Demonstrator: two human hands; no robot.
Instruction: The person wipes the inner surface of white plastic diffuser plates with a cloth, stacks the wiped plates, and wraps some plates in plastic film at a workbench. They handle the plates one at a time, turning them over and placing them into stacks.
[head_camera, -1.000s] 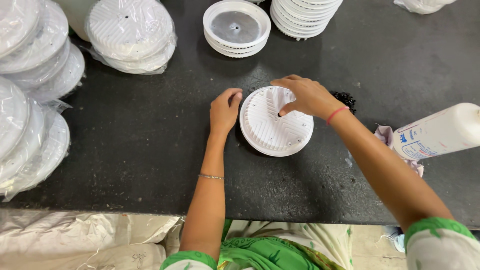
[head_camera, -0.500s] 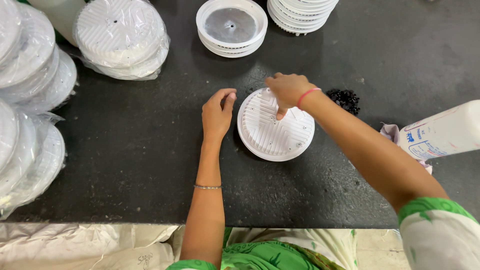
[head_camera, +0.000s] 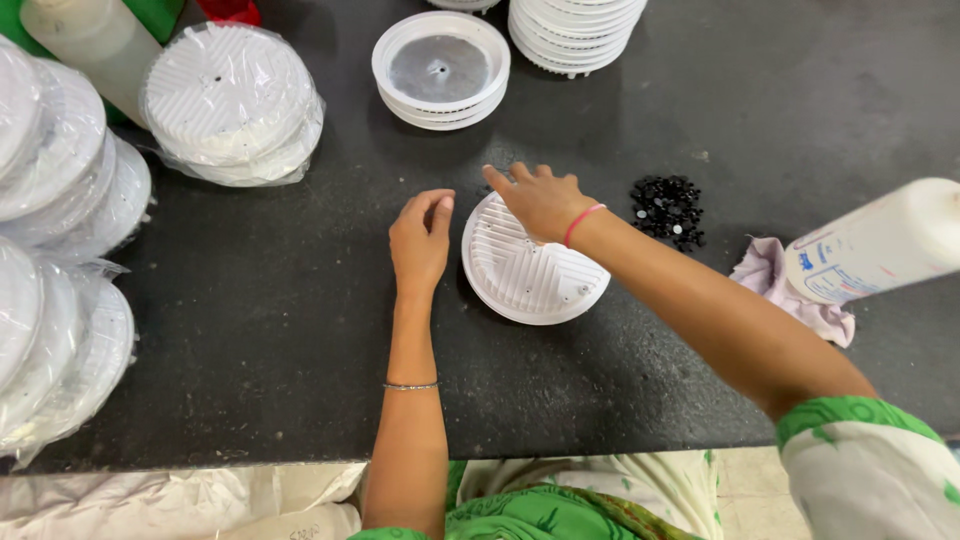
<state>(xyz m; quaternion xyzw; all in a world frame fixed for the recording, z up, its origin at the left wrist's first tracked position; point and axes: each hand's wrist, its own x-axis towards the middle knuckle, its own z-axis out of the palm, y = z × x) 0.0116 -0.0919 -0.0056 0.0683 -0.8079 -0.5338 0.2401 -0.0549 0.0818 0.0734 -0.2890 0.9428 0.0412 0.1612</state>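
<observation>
Since a moment ago my right hand (head_camera: 540, 200) has slid to the far edge of the ribbed white disc (head_camera: 533, 262), fingers apart and resting on it. On the dark bench (head_camera: 300, 330) the disc lies flat. Just left of the disc, my left hand (head_camera: 421, 243) rests, fingers loosely curled, holding nothing. Right of the disc sits a small pile of black beads (head_camera: 668, 208).

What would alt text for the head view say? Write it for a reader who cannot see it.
A person's right hand rests on a white ribbed plastic disc on a dark table, while the left hand lies flat beside it. Small black parts, a white bottle on a cloth, and stacks of white discs surround them.
</observation>
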